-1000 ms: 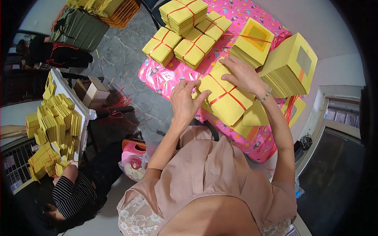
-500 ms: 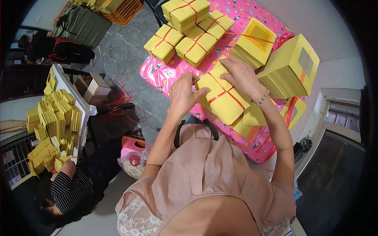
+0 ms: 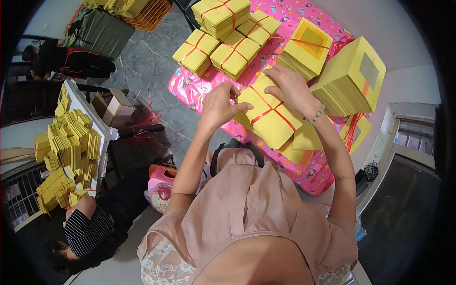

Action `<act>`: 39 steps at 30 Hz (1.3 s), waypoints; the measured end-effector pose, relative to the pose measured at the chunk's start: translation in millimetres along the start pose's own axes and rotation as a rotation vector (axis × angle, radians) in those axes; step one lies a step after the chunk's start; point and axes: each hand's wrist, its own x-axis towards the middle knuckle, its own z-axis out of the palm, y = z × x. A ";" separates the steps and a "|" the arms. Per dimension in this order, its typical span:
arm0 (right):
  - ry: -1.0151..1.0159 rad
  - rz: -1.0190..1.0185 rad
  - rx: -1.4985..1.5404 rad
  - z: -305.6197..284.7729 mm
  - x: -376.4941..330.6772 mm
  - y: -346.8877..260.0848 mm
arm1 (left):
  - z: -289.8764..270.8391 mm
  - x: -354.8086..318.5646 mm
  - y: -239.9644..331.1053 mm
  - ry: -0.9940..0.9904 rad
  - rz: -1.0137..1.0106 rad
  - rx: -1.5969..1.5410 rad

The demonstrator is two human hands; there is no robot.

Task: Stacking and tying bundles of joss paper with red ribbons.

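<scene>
A bundle of yellow paper sheets [image 3: 267,112] lies on the near part of the pink table, bound crosswise with red plastic string. My left hand [image 3: 222,104] grips its left side, the thumb on the top sheet and the curled fingers at the edge. Across the far right part of the bundle reaches my right hand [image 3: 293,91], fingers bent over the far edge and thumb on top. Loose yellow sheets [image 3: 306,138] stick out beneath the bundle's right side.
Tied bundles [image 3: 236,53] are stacked at the table's far left. Taller yellow stacks [image 3: 349,78] stand right of my hands, near red string [image 3: 352,133] on the pink tablecloth [image 3: 311,180]. At left, a person in a striped top [image 3: 90,225] works by a white table [image 3: 100,137] heaped with yellow paper.
My left hand has shifted very slightly left along the bundle's edge. The right hand keeps its hold, and the bundle stays nearly in place.
</scene>
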 end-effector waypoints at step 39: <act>-0.030 -0.142 0.565 8.5 33.7 41.5 | -0.2 35.7 -21.2 -0.243 -0.010 -0.284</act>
